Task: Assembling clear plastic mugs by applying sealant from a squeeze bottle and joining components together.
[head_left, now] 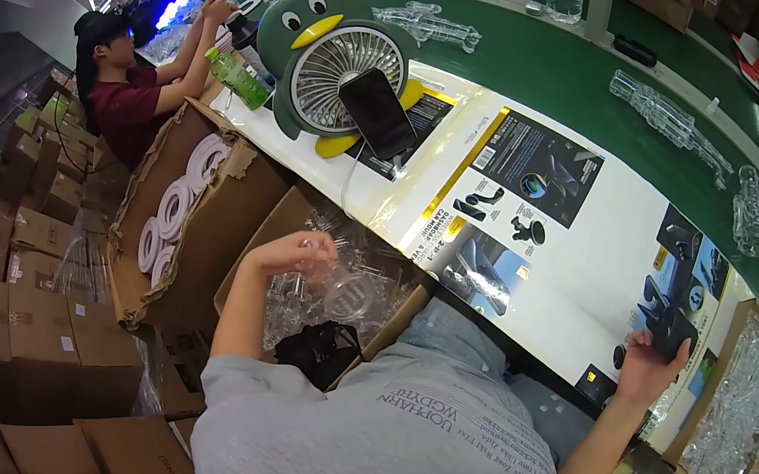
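Note:
My left hand (304, 252) is closed on a clear plastic part with a round end (349, 295), held over an open carton (401, 317) of similar clear pieces. The part is see-through, so its full shape is hard to make out. A crumpled black bag or cloth (319, 350) lies at that carton's near side. At the table's right end, my right hand (651, 368) grips a small black object (671, 331) whose kind I cannot tell. Beside it stands a shallow carton (698, 435) filled with clear plastic pieces.
A green penguin-shaped fan (302, 71) with a phone (378, 113) leaning on it stands on the printed sheet (558, 258). Clear gun-shaped assemblies (669, 121) lie on the green belt (513, 57). A carton holds white rings (173, 209). Another person (129, 76) works at left.

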Demonstrator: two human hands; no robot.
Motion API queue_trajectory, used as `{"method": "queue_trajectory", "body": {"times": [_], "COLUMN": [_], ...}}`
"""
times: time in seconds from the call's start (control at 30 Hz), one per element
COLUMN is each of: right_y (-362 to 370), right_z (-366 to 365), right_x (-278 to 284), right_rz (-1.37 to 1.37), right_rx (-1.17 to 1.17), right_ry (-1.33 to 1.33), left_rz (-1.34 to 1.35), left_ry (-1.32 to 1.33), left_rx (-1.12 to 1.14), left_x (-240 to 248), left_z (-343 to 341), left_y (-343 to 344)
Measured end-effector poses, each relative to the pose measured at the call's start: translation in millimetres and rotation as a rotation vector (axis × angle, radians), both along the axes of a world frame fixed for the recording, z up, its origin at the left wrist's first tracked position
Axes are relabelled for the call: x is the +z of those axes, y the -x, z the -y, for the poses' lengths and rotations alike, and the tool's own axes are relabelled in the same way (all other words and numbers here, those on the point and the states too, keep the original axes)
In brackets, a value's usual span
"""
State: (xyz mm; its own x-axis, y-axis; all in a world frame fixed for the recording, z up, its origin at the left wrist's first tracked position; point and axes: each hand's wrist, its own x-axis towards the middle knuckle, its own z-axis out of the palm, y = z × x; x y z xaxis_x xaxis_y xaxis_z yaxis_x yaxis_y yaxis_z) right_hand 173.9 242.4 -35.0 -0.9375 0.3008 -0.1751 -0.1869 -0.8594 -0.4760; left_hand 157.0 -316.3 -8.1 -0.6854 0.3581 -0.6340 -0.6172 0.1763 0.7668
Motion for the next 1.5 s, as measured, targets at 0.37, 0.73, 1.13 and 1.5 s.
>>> {"method": "queue_trajectory", "body": {"times": [0.37, 0.73, 1.13, 1.5], "right_y": [-2.0, 0.8, -27.8, -62.6], "right_z": [5.0, -0.7, 33.9, 72.3], "right_x": [0.1, -13.1, 22.8, 86.2], "right_rz": [0.126, 0.098, 0.055, -0.026], "right_rx": [-0.13, -0.115, -0.334, -0.128], "right_ry": [-0.108, -0.193, -0.345, -0.88], "left_rz": [-0.805, -1.609, -0.994, -1.158], "left_ry": [0.338, 0.827, -0.133, -0.06], "left_rx": [0.065, -0.27, -0.008, -0.009], "left_x": [18.4, 6.8, 14.8, 25.6], "left_z": [-204.7, -258.0, -283.0, -289.6], "left_y": [53.3, 68.9, 37.4, 14.9]}}
